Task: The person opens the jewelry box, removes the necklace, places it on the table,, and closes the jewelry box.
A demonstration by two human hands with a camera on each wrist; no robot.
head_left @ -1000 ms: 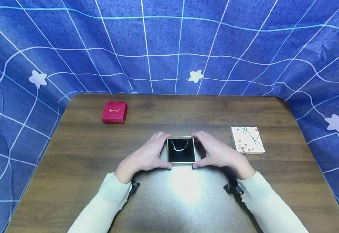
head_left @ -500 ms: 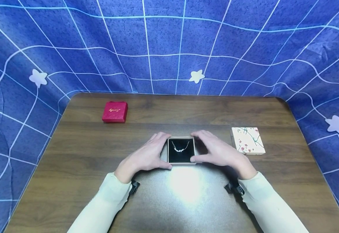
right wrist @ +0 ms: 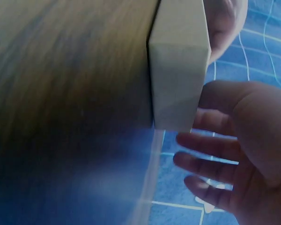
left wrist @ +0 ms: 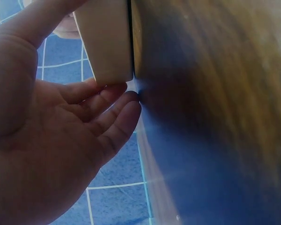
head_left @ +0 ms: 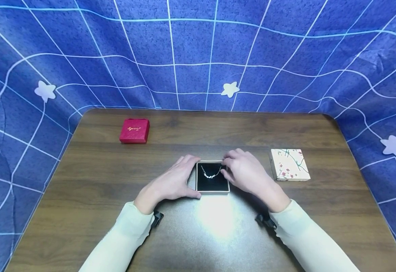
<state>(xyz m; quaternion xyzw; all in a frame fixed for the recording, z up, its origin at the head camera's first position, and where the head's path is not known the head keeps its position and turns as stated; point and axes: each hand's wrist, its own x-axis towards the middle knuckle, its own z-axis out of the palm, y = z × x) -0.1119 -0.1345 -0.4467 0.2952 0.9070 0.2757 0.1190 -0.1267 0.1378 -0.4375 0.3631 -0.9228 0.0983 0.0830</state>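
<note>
A small jewelry box (head_left: pixel 213 193) with pale walls lies lidless at the middle of the table. On its black insert (head_left: pixel 211 186) rests a silver necklace (head_left: pixel 211 176), its chain rising to both upper corners. My left hand (head_left: pixel 172 182) grips the box from the left, thumb at the near corner and fingers at the far one. Over the right edge is my right hand (head_left: pixel 247 173), thumb and index fingertips slightly apart by the necklace's right end. In the right wrist view its other fingers stay loose beyond the box wall (right wrist: pixel 178 84). Whether the fingertips touch the chain is hidden.
A red box (head_left: pixel 134 131) with gold lettering sits at the back left of the wooden table (head_left: pixel 92 181). To the right lies a white floral-patterned box (head_left: pixel 289 164). Blue cloth (head_left: pixel 191 49) with grid lines and stars hangs behind the table.
My right hand has let go of the box's right side and moved up and inward, bringing thumb and index finger over the insert's right edge. The left hand has kept its hold.
</note>
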